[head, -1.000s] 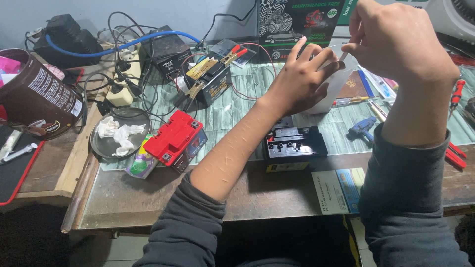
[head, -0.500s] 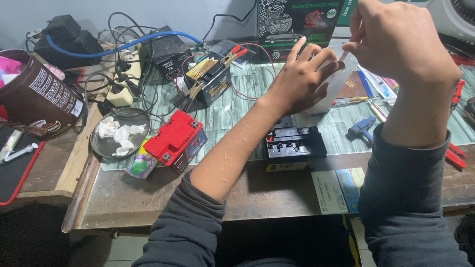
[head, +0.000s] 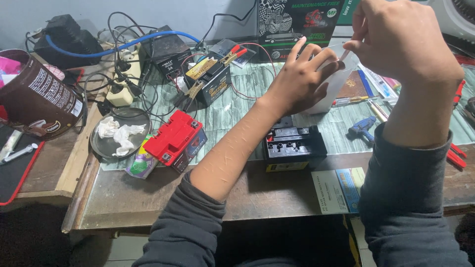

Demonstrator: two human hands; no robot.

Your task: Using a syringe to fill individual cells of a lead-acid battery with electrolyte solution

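Observation:
My left hand (head: 299, 79) wraps around a white plastic container (head: 332, 91) that stands on the bench. My right hand (head: 403, 39) is raised just right of it and pinches a thin white strip (head: 343, 54) at the container's top. What the strip is cannot be made out. A small black battery (head: 293, 147) with an open row of filler holes sits on the bench directly below my left wrist. Both forearms come out of dark grey sleeves.
A red battery (head: 173, 137) lies left of the black one, beside a metal dish (head: 101, 146) of crumpled tissue. Another black battery (head: 210, 79) with clip leads and tangled cables sits at the back. A brown tub (head: 37, 101) stands far left. Red-handled tools (head: 457, 148) lie at right.
Almost nothing differs. Both hands stay at the white container, with only slight shifts of the fingers.

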